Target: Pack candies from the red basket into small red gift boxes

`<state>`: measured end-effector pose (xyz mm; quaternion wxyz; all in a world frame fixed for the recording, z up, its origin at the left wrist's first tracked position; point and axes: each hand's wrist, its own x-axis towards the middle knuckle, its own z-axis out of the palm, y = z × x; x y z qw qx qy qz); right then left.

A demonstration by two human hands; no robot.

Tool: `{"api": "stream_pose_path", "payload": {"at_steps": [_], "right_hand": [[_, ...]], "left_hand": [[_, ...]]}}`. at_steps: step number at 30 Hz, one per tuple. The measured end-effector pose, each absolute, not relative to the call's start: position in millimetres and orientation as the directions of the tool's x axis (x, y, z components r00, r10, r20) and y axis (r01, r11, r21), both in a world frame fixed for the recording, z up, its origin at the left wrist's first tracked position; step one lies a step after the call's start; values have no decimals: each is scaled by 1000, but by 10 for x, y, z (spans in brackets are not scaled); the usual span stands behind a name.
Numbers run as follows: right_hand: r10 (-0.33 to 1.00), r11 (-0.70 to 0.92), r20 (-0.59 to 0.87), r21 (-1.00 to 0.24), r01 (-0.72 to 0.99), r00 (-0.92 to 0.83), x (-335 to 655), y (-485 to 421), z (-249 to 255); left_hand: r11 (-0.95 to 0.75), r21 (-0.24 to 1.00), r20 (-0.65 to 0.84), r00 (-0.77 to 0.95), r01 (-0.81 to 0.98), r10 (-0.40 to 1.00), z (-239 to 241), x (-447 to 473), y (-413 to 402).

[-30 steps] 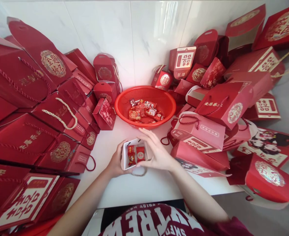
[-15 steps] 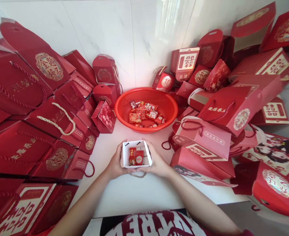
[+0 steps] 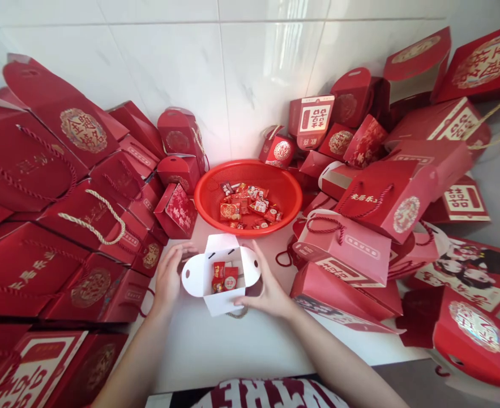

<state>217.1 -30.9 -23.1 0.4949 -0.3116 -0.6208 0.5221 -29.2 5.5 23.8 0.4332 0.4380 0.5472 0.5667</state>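
A small gift box (image 3: pixel 226 304) with a white inside stands on the white table, its top flaps spread outward. Several red-wrapped candies (image 3: pixel 224 277) lie at its bottom. My right hand (image 3: pixel 273 289) grips the box at its right side, the thumb at the front corner and the fingers behind the round right flap. To the left, my left hand (image 3: pixel 170 275) is off the box, fingers apart and curved beside the round left flap. Beyond the box sits a red plastic basket (image 3: pixel 250 228) with several wrapped candies (image 3: pixel 253 199) inside.
Red gift boxes (image 3: pixel 84 209) with rope handles are stacked along the left. More red and pink boxes (image 3: pixel 347 243) are piled loosely on the right, some near the table's edge. A white tiled wall (image 3: pixel 182 62) stands behind.
The box's flaps, folded down before, now stand spread outward. My left hand has let go and moved left; my right hand still holds the box. The camera view has shifted slightly.
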Motion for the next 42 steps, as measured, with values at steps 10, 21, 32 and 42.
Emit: {"api": "stream_pose_path", "payload": {"at_steps": [10,21,32,42], "right_hand": [[711,597,476,-798,87,-518,2279,-330,-17],[769,619,556,-772,147,-315,2216,-392,-60],[706,707,617,-640,302,-347,2303,-426,58],[832,554,520,-800,230,-195,2212,-419,-39]], "left_hand": [[123,845,-191,-79,-521,978,-6,-5,-192],[-159,888,170,-12,-431,985,12,51,-224],[-202,953,223,70,-228,972,-43,-85,-277],[-432,886,377,283,167,882,7,-54,-324]]}}
